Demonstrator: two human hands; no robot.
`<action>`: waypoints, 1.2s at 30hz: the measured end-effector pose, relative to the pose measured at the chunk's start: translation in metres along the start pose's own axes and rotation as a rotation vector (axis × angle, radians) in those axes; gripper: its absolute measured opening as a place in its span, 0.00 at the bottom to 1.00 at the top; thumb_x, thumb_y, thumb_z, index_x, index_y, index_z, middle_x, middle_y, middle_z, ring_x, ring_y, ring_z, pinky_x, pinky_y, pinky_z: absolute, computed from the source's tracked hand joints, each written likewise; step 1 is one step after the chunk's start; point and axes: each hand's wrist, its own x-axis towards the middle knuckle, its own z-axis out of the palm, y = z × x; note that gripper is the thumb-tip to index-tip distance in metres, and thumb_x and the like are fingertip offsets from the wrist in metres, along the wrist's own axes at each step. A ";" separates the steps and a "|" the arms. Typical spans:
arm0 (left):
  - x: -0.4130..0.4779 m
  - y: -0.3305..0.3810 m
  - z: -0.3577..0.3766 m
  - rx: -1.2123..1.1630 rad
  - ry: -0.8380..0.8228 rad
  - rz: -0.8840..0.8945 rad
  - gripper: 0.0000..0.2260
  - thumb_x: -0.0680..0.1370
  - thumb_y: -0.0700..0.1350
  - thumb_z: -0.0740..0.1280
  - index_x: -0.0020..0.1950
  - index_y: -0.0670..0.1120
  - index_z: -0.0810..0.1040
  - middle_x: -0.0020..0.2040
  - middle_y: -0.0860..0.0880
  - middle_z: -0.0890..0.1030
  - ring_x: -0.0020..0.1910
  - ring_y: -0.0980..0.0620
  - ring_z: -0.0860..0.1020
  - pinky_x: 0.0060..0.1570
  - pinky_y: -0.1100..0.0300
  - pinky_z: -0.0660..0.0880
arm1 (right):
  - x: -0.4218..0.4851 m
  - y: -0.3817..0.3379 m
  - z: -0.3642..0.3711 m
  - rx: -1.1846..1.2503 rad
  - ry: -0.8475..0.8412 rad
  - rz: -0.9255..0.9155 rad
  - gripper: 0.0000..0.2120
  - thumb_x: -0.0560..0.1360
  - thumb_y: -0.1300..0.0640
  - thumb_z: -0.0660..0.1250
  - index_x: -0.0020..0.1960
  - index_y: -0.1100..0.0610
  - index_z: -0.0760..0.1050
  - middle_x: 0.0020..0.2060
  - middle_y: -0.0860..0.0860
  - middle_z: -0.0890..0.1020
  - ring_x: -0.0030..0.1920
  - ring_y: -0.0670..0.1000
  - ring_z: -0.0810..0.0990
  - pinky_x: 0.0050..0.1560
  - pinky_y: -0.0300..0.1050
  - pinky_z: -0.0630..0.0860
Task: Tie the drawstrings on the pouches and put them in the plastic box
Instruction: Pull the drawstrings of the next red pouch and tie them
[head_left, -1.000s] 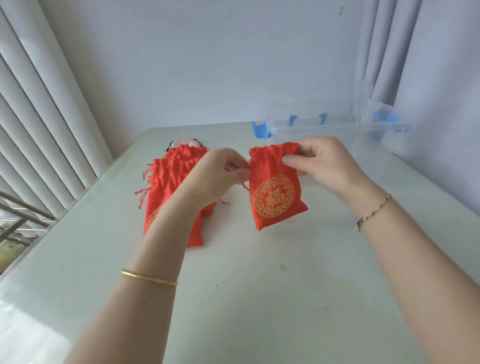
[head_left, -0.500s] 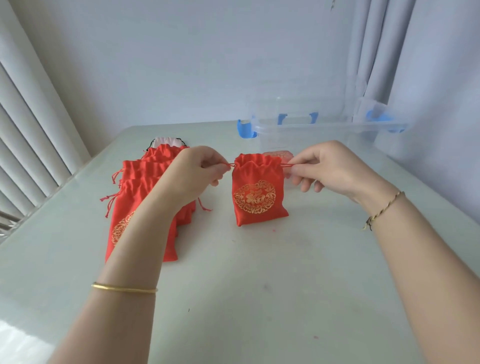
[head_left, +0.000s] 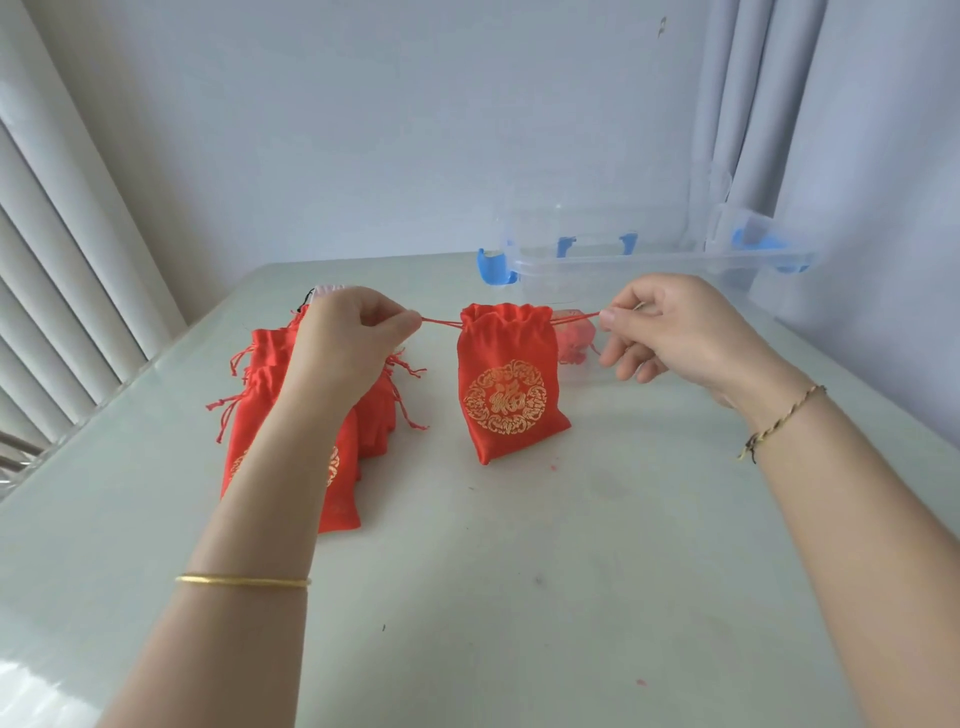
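On the pale table (head_left: 519, 597), a clear plastic box (head_left: 649, 260) holds one red pouch (head_left: 574, 343). Before it, another pouch (head_left: 509, 384) hangs between left hand (head_left: 348, 343) and right hand (head_left: 680, 332), each pinching a drawstring (head_left: 439, 322).

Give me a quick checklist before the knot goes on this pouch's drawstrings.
1. Mouth of held pouch cinched: ok, fabric gathered tight at top.
2. Left hand pinching left drawstring: ok, cord taut.
3. Right hand pinching right drawstring: ok, cord taut.
4. Knot tied: not ok, cords pulled straight out to the sides, not crossed.
5. Plastic box open to receive pouch: ok, no lid on it; something red already shows through its wall.
6. Pile of pouches left to do: cannot tell how many, they overlap under the left arm.
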 end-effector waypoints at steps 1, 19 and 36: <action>0.000 0.000 -0.001 0.003 0.007 -0.004 0.06 0.74 0.44 0.68 0.40 0.43 0.79 0.29 0.50 0.74 0.30 0.52 0.71 0.44 0.49 0.76 | 0.000 0.000 0.000 0.015 0.019 0.001 0.10 0.78 0.58 0.62 0.39 0.58 0.74 0.31 0.55 0.80 0.23 0.45 0.75 0.26 0.36 0.72; 0.001 0.024 -0.012 -1.109 -0.089 -0.331 0.18 0.80 0.51 0.58 0.30 0.50 0.68 0.30 0.55 0.73 0.29 0.58 0.72 0.33 0.67 0.69 | 0.008 -0.009 -0.010 0.893 0.099 0.363 0.19 0.75 0.53 0.61 0.26 0.52 0.75 0.20 0.44 0.67 0.22 0.44 0.64 0.24 0.30 0.61; -0.031 0.065 0.015 -0.427 -0.443 0.078 0.05 0.75 0.41 0.68 0.40 0.42 0.80 0.32 0.44 0.75 0.26 0.57 0.71 0.30 0.69 0.70 | -0.019 -0.055 0.027 0.341 0.062 -0.295 0.15 0.78 0.51 0.60 0.36 0.53 0.78 0.31 0.45 0.77 0.33 0.41 0.73 0.37 0.35 0.71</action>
